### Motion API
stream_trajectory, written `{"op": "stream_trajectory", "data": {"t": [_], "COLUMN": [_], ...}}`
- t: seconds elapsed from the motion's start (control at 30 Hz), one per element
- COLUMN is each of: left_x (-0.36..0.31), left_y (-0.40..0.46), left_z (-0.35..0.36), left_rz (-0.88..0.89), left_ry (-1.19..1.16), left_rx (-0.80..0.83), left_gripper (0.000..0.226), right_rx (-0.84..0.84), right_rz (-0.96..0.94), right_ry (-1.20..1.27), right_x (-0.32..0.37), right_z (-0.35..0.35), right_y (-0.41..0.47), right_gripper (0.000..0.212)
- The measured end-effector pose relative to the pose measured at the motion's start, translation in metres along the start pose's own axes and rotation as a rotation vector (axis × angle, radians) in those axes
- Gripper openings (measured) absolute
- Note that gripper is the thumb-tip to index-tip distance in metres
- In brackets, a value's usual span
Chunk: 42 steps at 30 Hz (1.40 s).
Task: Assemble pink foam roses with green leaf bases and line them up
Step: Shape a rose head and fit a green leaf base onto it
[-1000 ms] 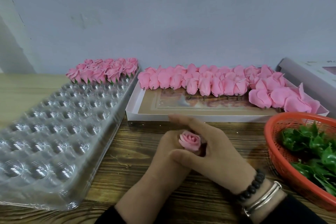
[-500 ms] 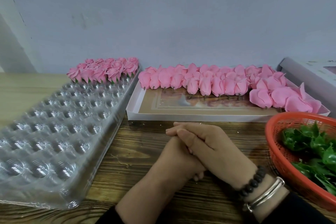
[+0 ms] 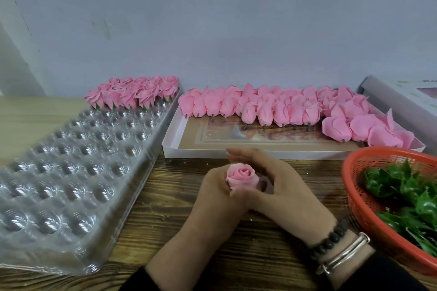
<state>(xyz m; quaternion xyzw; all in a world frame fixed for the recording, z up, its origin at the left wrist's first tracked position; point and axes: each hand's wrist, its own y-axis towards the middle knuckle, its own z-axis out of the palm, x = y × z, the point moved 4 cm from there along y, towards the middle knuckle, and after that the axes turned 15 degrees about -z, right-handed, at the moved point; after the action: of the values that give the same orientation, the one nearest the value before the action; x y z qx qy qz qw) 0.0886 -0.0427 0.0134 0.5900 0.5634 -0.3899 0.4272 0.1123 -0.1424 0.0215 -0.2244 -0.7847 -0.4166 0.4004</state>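
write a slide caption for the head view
Both hands, left hand and right hand, hold a pink foam rose above the wooden table.

Upright pink rose (image 3: pixel 241 175) between both hands

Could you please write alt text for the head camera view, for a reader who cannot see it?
A left hand and right hand together hold a pink foam rose upright over a wooden table. A clear plastic tray with finished roses at its far end lies left, a white box of rose heads behind, and an orange basket of green leaf bases right.
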Motion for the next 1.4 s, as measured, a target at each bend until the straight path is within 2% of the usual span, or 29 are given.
{"op": "stream_trajectory", "data": {"t": [0.07,0.1,0.17,0.27,0.33,0.4,0.47,0.57,0.63,0.73,0.8,0.87,0.93,1.03,1.1,1.17,1.27,1.33,1.4], "left_x": [0.003,0.003,-0.001,-0.006,-0.005,0.010,0.015,0.001,0.001,-0.002,-0.003,0.004,0.009,0.006,0.004,0.004,0.007,0.008,0.017], "left_y": [0.000,-0.001,-0.003,0.000,0.001,-0.009,-0.009,-0.008,-0.005,-0.004,-0.003,0.000,0.002,0.000,-0.002,-0.003,-0.001,-0.001,-0.004], "left_z": [0.003,0.007,0.014,0.016,0.021,0.014,0.012,0.018,0.018,0.011,0.005,0.000,0.000,0.007,0.014,0.019,0.017,0.021,0.017], "left_rz": [-0.047,-0.058,-0.035,-0.009,-0.051,-0.126,-0.116,-0.159,-0.174,-0.150,-0.102,-0.092,-0.116,-0.070,-0.001,0.032,-0.006,0.087,0.073], "left_ry": [-0.020,-0.001,0.032,0.007,0.026,0.062,0.147,0.243,0.196,0.062,-0.006,-0.027,-0.007,0.137,0.158,0.160,0.153,0.386,0.442], "left_rx": [-0.045,-0.047,-0.035,-0.046,-0.012,-0.041,-0.018,0.157,0.144,0.086,0.023,-0.052,-0.104,-0.179,-0.201,-0.194,-0.153,-0.060,-0.025], "left_gripper": [0.032,0.035,0.035,0.031,0.020,0.038,0.042,0.011,0.027,0.031,0.025,0.010,0.009,0.028,0.024,0.012,0.021,0.033,0.037], "right_rx": [-0.180,-0.251,-0.270,-0.161,-0.076,0.053,0.162,0.208,0.180,0.107,0.079,0.065,0.020,-0.136,-0.230,-0.251,-0.144,-0.004,0.104], "right_rz": [-0.073,-0.094,-0.109,-0.116,-0.116,-0.113,-0.106,-0.046,0.002,-0.021,-0.020,-0.016,-0.037,-0.108,-0.132,-0.121,-0.098,-0.106,-0.107], "right_ry": [0.042,0.057,-0.035,-0.239,-0.284,-0.294,-0.299,-0.205,-0.115,-0.124,-0.119,-0.111,-0.100,-0.056,-0.082,-0.152,-0.242,-0.271,-0.282], "right_x": [0.006,0.007,0.009,0.008,0.008,0.009,0.010,0.010,0.009,0.004,0.001,0.000,0.002,0.006,0.008,0.007,0.005,0.006,0.007], "right_z": [0.003,0.005,0.011,0.014,0.013,0.014,0.016,0.015,0.014,0.007,0.003,0.002,0.005,0.012,0.015,0.016,0.017,0.017,0.016], "right_y": [0.000,-0.001,-0.001,0.001,0.003,0.005,0.004,0.000,-0.001,0.000,-0.001,-0.001,-0.001,-0.001,-0.002,-0.002,0.001,0.003,0.003], "right_gripper": [0.044,0.039,0.041,0.039,0.034,0.035,0.035,0.024,0.023,0.045,0.063,0.071,0.068,0.042,0.033,0.038,0.033,0.031,0.025]}}
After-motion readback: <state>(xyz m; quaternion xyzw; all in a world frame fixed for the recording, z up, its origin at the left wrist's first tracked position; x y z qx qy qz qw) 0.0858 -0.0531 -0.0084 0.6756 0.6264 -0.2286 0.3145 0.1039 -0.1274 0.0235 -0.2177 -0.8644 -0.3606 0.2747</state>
